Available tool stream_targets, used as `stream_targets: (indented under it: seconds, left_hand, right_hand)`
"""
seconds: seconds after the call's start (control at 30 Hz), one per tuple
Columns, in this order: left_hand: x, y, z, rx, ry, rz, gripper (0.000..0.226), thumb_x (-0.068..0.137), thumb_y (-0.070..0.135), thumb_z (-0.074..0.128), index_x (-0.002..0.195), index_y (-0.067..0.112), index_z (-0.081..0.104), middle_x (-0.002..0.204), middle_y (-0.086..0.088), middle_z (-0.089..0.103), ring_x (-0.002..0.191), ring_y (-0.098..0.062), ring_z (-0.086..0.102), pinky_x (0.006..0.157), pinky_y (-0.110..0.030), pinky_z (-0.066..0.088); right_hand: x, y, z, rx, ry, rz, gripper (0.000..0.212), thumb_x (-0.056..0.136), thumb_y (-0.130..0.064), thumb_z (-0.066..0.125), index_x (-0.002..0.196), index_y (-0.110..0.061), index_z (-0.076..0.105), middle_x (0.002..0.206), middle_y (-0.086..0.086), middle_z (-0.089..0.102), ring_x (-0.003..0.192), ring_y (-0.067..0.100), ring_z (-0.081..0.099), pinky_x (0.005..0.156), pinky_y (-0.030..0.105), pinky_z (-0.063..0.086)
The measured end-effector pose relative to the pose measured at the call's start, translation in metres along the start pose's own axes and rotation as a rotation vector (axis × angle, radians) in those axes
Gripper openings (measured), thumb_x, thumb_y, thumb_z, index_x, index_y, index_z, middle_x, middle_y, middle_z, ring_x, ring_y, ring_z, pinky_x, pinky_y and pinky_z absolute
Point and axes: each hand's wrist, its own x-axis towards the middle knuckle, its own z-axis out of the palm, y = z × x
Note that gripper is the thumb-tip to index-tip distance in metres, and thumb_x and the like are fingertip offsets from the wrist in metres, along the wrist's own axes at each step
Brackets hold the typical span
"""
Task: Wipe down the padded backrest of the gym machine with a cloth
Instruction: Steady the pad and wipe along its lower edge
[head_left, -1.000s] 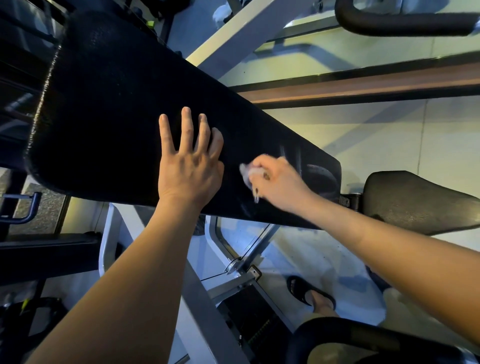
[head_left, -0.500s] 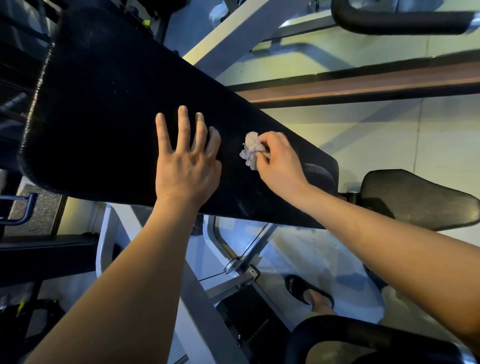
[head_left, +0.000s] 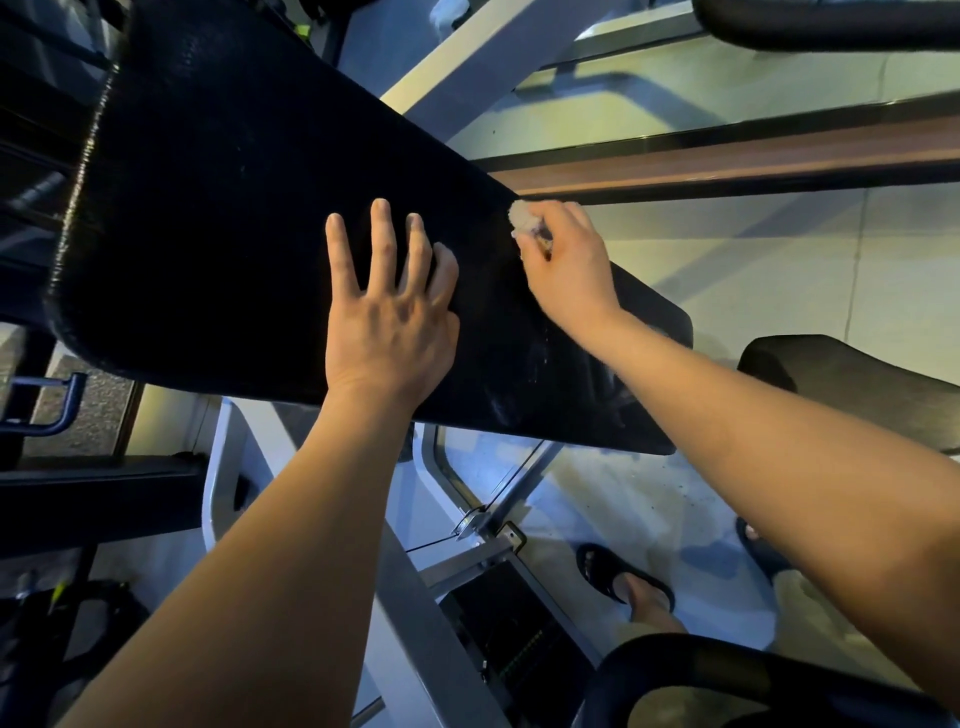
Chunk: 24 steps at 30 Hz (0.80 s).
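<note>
Head view shows the right hand (head_left: 569, 265) pinching the wadded cloth (head_left: 521, 217) at the far edge of the backrest (head_left: 234, 208), left hand (head_left: 387, 327) flat on it with fingers spread; streaks (head_left: 498, 405) suggest the lower end is wiped, the broad upper pad apparently outstanding.

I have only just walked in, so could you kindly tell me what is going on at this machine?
A person is wiping the black padded backrest of a gym machine. The left hand lies flat on the pad with fingers spread, apparently steadying it. The right hand pinches a small, crumpled whitish cloth against the pad's far edge. Faint pale streaks show toward the pad's narrower end, which sits near the separate seat pad.
</note>
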Motion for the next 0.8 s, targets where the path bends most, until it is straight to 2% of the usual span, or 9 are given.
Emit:
stream_targets:
  seconds: [0.1, 0.2, 0.27, 0.33, 0.43, 0.5, 0.6, 0.7, 0.8]
  left_hand:
    - [0.002, -0.001, 0.0, 0.003, -0.011, 0.002, 0.058, 0.096, 0.039, 0.042, 0.147, 0.013, 0.037, 0.164, -0.018, 0.028, 0.154, -0.047, 0.011, 0.12, -0.072, 0.003]
    - [0.002, -0.001, -0.001, 0.008, -0.015, 0.002, 0.059, 0.097, 0.039, 0.042, 0.149, 0.012, 0.036, 0.165, -0.018, 0.027, 0.155, -0.047, 0.01, 0.12, -0.072, 0.004]
    - [0.001, 0.0, -0.002, 0.003, -0.015, 0.001, 0.058, 0.096, 0.037, 0.043, 0.148, 0.012, 0.036, 0.164, -0.018, 0.028, 0.155, -0.047, 0.01, 0.12, -0.072, 0.003]
    - [0.002, 0.001, -0.001, -0.001, -0.02, 0.001, 0.058, 0.096, 0.037, 0.044, 0.148, 0.012, 0.037, 0.165, -0.018, 0.027, 0.155, -0.047, 0.009, 0.12, -0.072, 0.002]
    - [0.002, 0.0, 0.0, -0.012, -0.019, -0.003, 0.057, 0.097, 0.037, 0.046, 0.147, 0.013, 0.039, 0.164, -0.018, 0.029, 0.154, -0.047, 0.01, 0.121, -0.072, 0.002]
    - [0.001, 0.0, 0.0, -0.012, -0.014, -0.007, 0.056, 0.097, 0.038, 0.046, 0.146, 0.012, 0.04, 0.164, -0.018, 0.03, 0.154, -0.047, 0.011, 0.121, -0.072, 0.002]
    - [0.002, 0.0, 0.0, -0.03, -0.004, -0.003, 0.057, 0.095, 0.037, 0.048, 0.146, 0.012, 0.04, 0.163, -0.019, 0.03, 0.154, -0.048, 0.011, 0.12, -0.072, 0.003]
    - [0.002, 0.001, 0.001, -0.026, 0.0, -0.003, 0.057, 0.095, 0.036, 0.048, 0.146, 0.011, 0.04, 0.163, -0.02, 0.031, 0.154, -0.048, 0.012, 0.12, -0.073, 0.003]
    - [0.002, 0.001, 0.001, -0.024, -0.004, -0.005, 0.056, 0.096, 0.034, 0.048, 0.146, 0.011, 0.04, 0.163, -0.02, 0.03, 0.154, -0.049, 0.011, 0.12, -0.072, 0.002]
  right_hand:
    - [-0.045, -0.014, 0.008, -0.029, -0.037, -0.152, 0.021, 0.093, -0.008, 0.056, 0.111, -0.009, 0.067, 0.11, 0.009, 0.06, 0.097, 0.029, 0.057, 0.086, 0.042, 0.049]
    - [-0.112, -0.017, -0.003, 0.013, -0.264, -0.371, 0.007, 0.087, 0.005, 0.061, 0.092, 0.0, 0.063, 0.104, 0.017, 0.058, 0.089, 0.035, 0.052, 0.08, 0.048, 0.048]
    - [-0.126, -0.004, -0.019, -0.008, -0.427, -0.512, 0.005, 0.089, 0.004, 0.062, 0.093, 0.002, 0.064, 0.106, 0.017, 0.059, 0.091, 0.034, 0.054, 0.084, 0.045, 0.05]
    - [-0.107, 0.01, -0.026, -0.023, -0.379, -0.477, 0.016, 0.088, 0.005, 0.062, 0.103, 0.002, 0.068, 0.107, 0.016, 0.061, 0.095, 0.032, 0.057, 0.089, 0.036, 0.05]
    - [-0.05, 0.022, -0.025, 0.019, -0.079, -0.117, 0.029, 0.097, -0.004, 0.058, 0.123, -0.009, 0.069, 0.112, 0.007, 0.06, 0.099, 0.016, 0.06, 0.091, 0.016, 0.045]
    - [-0.03, 0.028, -0.015, -0.027, -0.061, 0.025, 0.03, 0.1, -0.011, 0.056, 0.128, -0.017, 0.067, 0.118, 0.003, 0.06, 0.108, 0.018, 0.061, 0.097, 0.026, 0.049]
    - [-0.063, 0.025, -0.001, -0.059, -0.072, -0.038, 0.017, 0.094, 0.0, 0.057, 0.107, -0.008, 0.066, 0.104, 0.01, 0.06, 0.097, 0.032, 0.059, 0.086, 0.041, 0.052]
    - [-0.135, 0.013, -0.013, -0.029, -0.24, -0.161, 0.015, 0.082, 0.009, 0.056, 0.087, -0.005, 0.055, 0.092, 0.011, 0.052, 0.083, 0.028, 0.052, 0.072, 0.039, 0.046]
    - [-0.154, 0.013, -0.029, 0.021, -0.433, -0.274, 0.01, 0.086, 0.005, 0.053, 0.088, -0.004, 0.057, 0.094, 0.008, 0.052, 0.084, 0.02, 0.049, 0.076, 0.029, 0.045]
